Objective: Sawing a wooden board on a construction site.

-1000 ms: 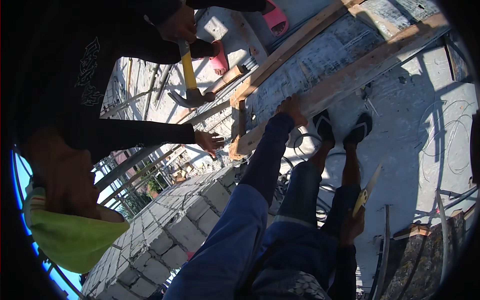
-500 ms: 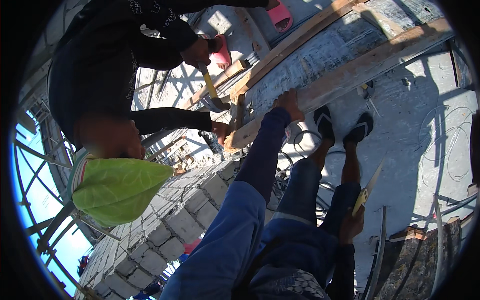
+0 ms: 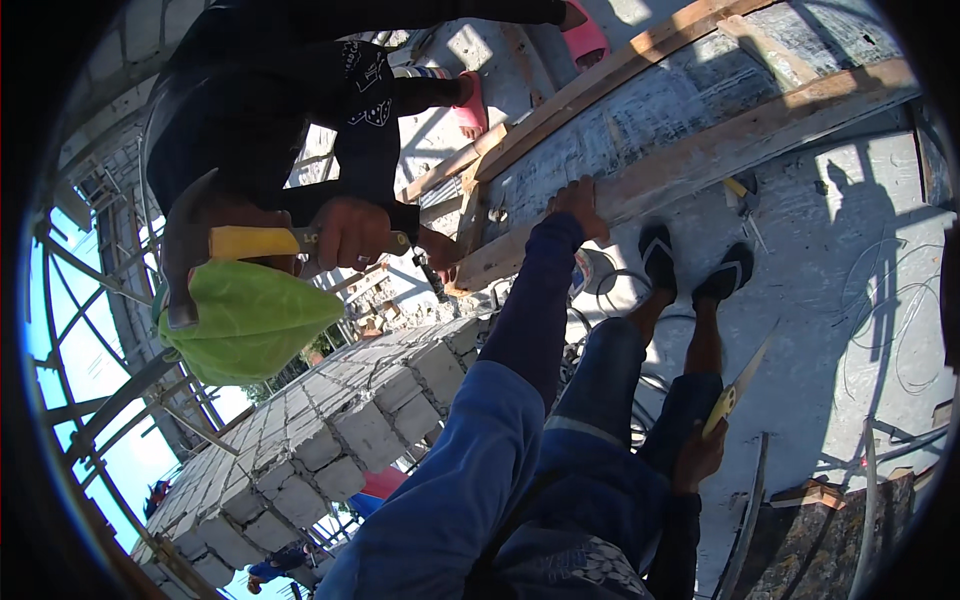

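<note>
My left hand (image 3: 580, 208) is closed over the top edge of a long wooden plank (image 3: 690, 170), near its left end. This plank forms the near side of a panel with a grey, stained face (image 3: 600, 130). Low at my right side, my right hand (image 3: 699, 456) grips a handsaw (image 3: 727, 402) by its yellow handle, the blade pointing up and away. Across the plank, a co-worker in black with a green head cover (image 3: 250, 320) holds up a claw hammer (image 3: 255, 242) in one hand (image 3: 350, 235). The co-worker's other hand (image 3: 438, 255) is at the plank's end.
A concrete block wall (image 3: 330, 430) runs along the lower left, with scaffold poles (image 3: 90, 410) beyond. Cables (image 3: 622, 290) lie by my feet in dark slippers (image 3: 722, 275). Another yellow-handled tool (image 3: 738, 188) and loose wire (image 3: 890, 310) lie on the concrete floor.
The co-worker's hammer has swung up from the plank's end to beside the green head cover. My left hand stays on the plank, and my right hand keeps holding the handsaw.
</note>
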A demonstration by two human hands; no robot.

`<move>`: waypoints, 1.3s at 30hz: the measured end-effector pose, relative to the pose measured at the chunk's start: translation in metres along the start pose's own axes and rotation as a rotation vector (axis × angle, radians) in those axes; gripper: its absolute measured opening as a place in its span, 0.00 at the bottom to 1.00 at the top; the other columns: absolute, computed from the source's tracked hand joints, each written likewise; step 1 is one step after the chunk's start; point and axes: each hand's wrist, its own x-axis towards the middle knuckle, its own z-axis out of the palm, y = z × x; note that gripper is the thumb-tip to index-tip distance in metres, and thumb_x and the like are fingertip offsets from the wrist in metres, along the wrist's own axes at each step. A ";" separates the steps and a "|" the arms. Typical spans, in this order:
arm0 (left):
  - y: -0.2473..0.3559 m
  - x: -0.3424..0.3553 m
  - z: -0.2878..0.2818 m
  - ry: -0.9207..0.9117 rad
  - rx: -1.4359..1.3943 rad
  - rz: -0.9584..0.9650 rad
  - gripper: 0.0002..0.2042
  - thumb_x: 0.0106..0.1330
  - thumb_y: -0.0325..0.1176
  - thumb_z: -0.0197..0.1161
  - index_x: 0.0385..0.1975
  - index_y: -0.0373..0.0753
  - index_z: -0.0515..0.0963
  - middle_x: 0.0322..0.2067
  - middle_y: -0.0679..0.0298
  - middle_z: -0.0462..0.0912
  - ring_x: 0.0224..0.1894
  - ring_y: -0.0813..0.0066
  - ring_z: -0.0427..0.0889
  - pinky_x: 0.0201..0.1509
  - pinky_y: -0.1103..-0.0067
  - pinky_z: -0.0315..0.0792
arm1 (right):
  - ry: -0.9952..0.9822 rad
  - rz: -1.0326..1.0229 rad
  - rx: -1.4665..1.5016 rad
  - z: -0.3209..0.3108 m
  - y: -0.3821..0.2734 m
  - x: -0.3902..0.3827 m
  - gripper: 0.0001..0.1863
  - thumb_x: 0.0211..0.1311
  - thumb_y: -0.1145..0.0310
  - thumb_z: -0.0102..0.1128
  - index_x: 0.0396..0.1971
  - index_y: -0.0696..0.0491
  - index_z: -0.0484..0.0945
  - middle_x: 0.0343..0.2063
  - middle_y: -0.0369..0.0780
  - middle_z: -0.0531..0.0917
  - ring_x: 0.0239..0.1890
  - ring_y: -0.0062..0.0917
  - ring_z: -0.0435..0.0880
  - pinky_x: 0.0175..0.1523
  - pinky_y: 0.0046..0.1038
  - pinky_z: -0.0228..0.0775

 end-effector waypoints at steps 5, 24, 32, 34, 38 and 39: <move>-0.002 0.002 -0.004 0.001 0.001 -0.019 0.44 0.26 0.42 0.78 0.50 0.36 0.64 0.48 0.47 0.74 0.52 0.44 0.72 0.56 0.62 0.68 | -0.026 0.023 0.044 -0.001 -0.012 0.004 0.21 0.60 0.66 0.56 0.51 0.59 0.67 0.41 0.53 0.78 0.43 0.50 0.76 0.46 0.43 0.67; -0.007 -0.011 0.002 0.015 -0.012 0.018 0.47 0.27 0.42 0.77 0.54 0.36 0.62 0.47 0.46 0.74 0.52 0.46 0.73 0.57 0.60 0.67 | 0.001 0.093 0.065 -0.008 -0.013 -0.009 0.23 0.57 0.65 0.59 0.50 0.59 0.69 0.43 0.53 0.78 0.45 0.50 0.77 0.46 0.42 0.69; -0.008 -0.006 0.005 -0.061 -0.032 0.018 0.50 0.27 0.44 0.79 0.55 0.31 0.61 0.47 0.43 0.74 0.51 0.46 0.74 0.56 0.65 0.69 | 0.048 0.040 0.077 -0.021 -0.037 -0.016 0.18 0.56 0.68 0.59 0.45 0.58 0.69 0.37 0.52 0.78 0.41 0.51 0.77 0.43 0.43 0.68; -0.010 -0.002 0.007 -0.069 -0.041 0.027 0.49 0.27 0.44 0.79 0.54 0.32 0.61 0.46 0.43 0.74 0.51 0.45 0.74 0.56 0.65 0.69 | 0.050 0.035 0.075 -0.022 -0.042 -0.017 0.16 0.56 0.69 0.59 0.43 0.58 0.69 0.35 0.52 0.78 0.39 0.51 0.77 0.41 0.44 0.68; -0.009 0.002 0.012 -0.077 -0.033 0.059 0.46 0.28 0.45 0.78 0.51 0.33 0.63 0.46 0.43 0.74 0.50 0.44 0.74 0.55 0.62 0.68 | 0.062 0.035 0.027 -0.024 -0.052 -0.021 0.16 0.56 0.68 0.58 0.43 0.57 0.69 0.35 0.51 0.78 0.39 0.51 0.78 0.40 0.44 0.68; -0.008 0.002 0.012 -0.084 -0.042 0.057 0.46 0.28 0.45 0.78 0.51 0.33 0.63 0.46 0.43 0.74 0.50 0.44 0.74 0.55 0.62 0.68 | 0.050 0.060 -0.015 -0.023 -0.055 -0.019 0.16 0.57 0.67 0.58 0.43 0.57 0.69 0.35 0.51 0.79 0.39 0.51 0.78 0.40 0.44 0.68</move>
